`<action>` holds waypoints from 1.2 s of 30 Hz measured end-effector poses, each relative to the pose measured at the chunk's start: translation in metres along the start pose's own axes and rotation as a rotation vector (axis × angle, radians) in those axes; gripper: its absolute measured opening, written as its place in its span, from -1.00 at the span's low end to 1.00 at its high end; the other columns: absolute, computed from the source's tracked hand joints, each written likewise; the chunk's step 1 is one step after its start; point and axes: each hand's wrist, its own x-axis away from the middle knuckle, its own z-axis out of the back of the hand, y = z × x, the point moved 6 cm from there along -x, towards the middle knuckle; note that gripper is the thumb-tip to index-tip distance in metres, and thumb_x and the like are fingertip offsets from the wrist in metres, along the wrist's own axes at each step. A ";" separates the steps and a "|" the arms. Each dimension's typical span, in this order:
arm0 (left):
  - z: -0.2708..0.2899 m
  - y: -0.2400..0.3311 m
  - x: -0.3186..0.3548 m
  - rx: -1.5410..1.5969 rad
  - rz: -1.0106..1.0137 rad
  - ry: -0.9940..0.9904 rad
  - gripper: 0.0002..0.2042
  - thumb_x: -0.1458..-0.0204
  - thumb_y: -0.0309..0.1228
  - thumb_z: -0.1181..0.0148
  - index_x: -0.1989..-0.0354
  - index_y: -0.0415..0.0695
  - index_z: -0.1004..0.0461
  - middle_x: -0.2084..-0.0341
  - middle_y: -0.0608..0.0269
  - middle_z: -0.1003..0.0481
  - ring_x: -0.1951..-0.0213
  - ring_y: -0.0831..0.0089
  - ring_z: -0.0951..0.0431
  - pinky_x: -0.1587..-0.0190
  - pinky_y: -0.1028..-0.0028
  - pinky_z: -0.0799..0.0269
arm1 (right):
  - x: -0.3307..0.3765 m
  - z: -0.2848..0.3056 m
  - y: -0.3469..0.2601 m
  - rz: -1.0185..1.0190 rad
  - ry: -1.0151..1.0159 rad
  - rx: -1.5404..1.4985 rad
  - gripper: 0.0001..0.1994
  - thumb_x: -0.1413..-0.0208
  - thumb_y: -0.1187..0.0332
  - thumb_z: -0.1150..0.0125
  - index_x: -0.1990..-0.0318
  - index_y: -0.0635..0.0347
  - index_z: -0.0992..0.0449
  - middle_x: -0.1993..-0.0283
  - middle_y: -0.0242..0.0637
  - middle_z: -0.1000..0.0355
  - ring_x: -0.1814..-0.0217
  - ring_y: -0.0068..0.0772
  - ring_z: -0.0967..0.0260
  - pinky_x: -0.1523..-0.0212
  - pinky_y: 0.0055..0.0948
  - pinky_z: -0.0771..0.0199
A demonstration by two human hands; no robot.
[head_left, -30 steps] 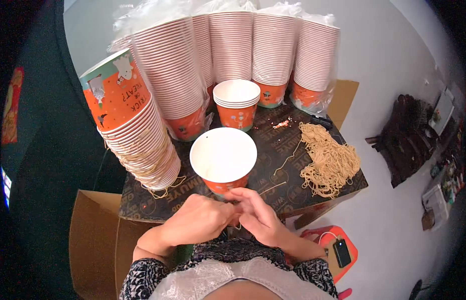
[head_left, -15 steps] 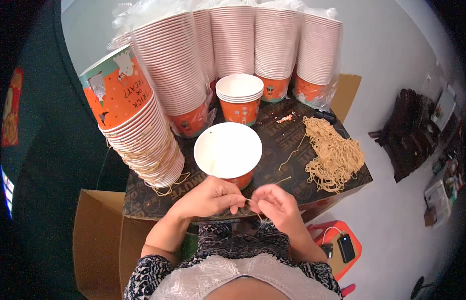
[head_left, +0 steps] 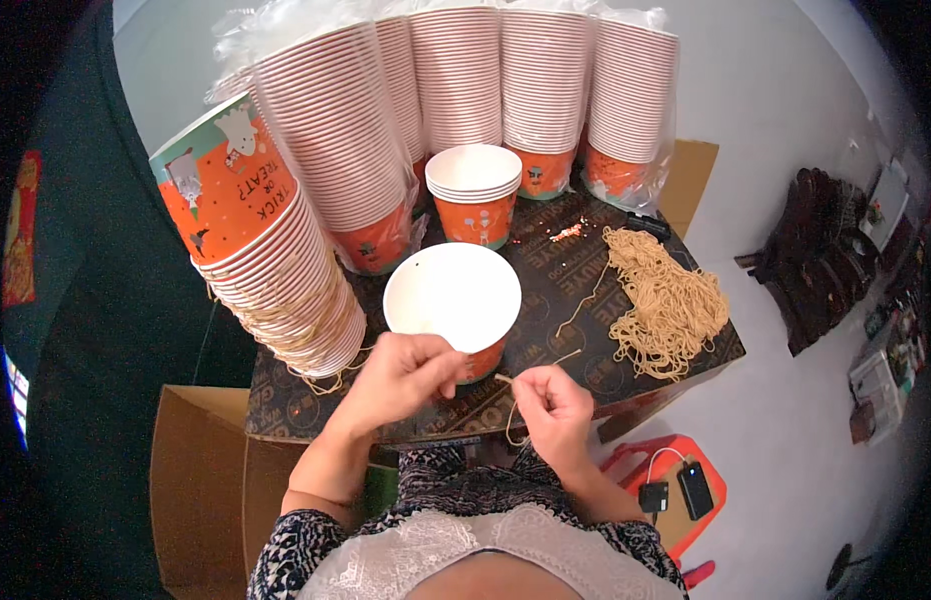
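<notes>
Pinching in my right hand [head_left: 555, 412]: one string [head_left: 502, 378], at the table's [head_left: 540, 310] near edge. My left hand [head_left: 405, 382]: fingers curled, contents unclear, near one orange cup [head_left: 452, 300]. String heap [head_left: 665, 305]: table's right.

Black-and-white patterned sleeves [head_left: 300, 548], left and right, flank white floral lace trim [head_left: 415, 552]; matching patterned cloth [head_left: 460, 492] lies beyond.

Left hand [head_left: 405, 378] loosely curled, right hand [head_left: 554, 408] closed in a pinch, hands apart, forearms [head_left: 332, 462] angled inward
</notes>
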 end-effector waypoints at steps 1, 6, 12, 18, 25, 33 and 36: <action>0.007 0.001 0.001 0.011 -0.034 0.060 -0.76 -0.18 -0.41 -0.13 0.48 -0.29 -0.54 0.68 0.36 -0.49 0.57 0.66 -0.44 0.51 0.60 -0.34 | -0.002 0.002 0.001 0.046 0.055 0.017 -0.94 -0.12 0.57 -0.24 0.37 0.28 -0.48 0.58 -0.64 -0.26 0.56 -0.90 -0.06 0.57 -0.75 -0.05; 0.023 0.001 0.001 -0.053 -0.173 0.190 -0.75 -0.19 -0.41 -0.14 0.50 -0.29 -0.54 0.69 0.35 -0.48 0.58 0.68 -0.41 0.52 0.60 -0.31 | -0.010 -0.002 0.015 0.062 0.122 0.089 -0.93 -0.11 0.58 -0.24 0.38 0.28 -0.47 0.59 -0.63 -0.28 0.56 -0.89 -0.08 0.57 -0.73 -0.08; 0.026 -0.003 0.000 -0.045 -0.205 0.245 -0.76 -0.18 -0.42 -0.15 0.48 -0.31 -0.54 0.69 0.34 -0.48 0.58 0.68 -0.40 0.53 0.59 -0.30 | -0.015 -0.006 0.022 0.125 0.158 0.190 -0.94 -0.10 0.58 -0.25 0.37 0.29 -0.48 0.61 -0.59 -0.29 0.57 -0.87 -0.09 0.57 -0.72 -0.11; 0.027 -0.002 0.000 -0.054 -0.174 0.240 -0.76 -0.18 -0.43 -0.15 0.47 -0.33 -0.55 0.68 0.34 -0.49 0.57 0.69 -0.42 0.52 0.60 -0.31 | -0.018 -0.009 0.023 0.145 0.157 0.213 -0.94 -0.06 0.60 -0.25 0.38 0.29 -0.48 0.63 -0.57 -0.27 0.59 -0.85 -0.09 0.58 -0.70 -0.12; 0.026 0.001 -0.008 -0.126 -0.185 0.214 -0.79 -0.17 -0.43 -0.15 0.42 -0.33 -0.55 0.66 0.28 -0.50 0.55 0.67 -0.44 0.49 0.57 -0.35 | -0.022 -0.014 0.027 0.164 0.152 0.263 -0.88 0.02 0.57 -0.31 0.36 0.23 -0.47 0.65 -0.33 -0.27 0.67 -0.58 -0.21 0.59 -0.53 -0.25; 0.006 0.026 -0.051 -0.555 -0.399 -0.110 -0.74 -0.07 -0.46 -0.15 0.06 -0.23 -0.50 0.16 -0.06 -0.46 0.11 0.05 -0.51 0.04 0.19 -0.40 | -0.027 -0.020 0.017 0.241 0.155 0.276 -0.89 -0.02 0.57 -0.31 0.35 0.24 -0.47 0.64 -0.33 -0.27 0.67 -0.58 -0.19 0.60 -0.53 -0.24; -0.010 0.014 -0.068 -0.650 -0.451 -0.353 -0.71 -0.05 -0.47 -0.15 0.03 -0.20 -0.50 0.15 -0.06 -0.47 0.07 0.04 -0.49 0.02 0.18 -0.39 | -0.028 -0.022 0.020 0.230 0.161 0.269 -0.89 -0.02 0.57 -0.31 0.34 0.24 -0.48 0.64 -0.33 -0.29 0.67 -0.58 -0.20 0.60 -0.52 -0.25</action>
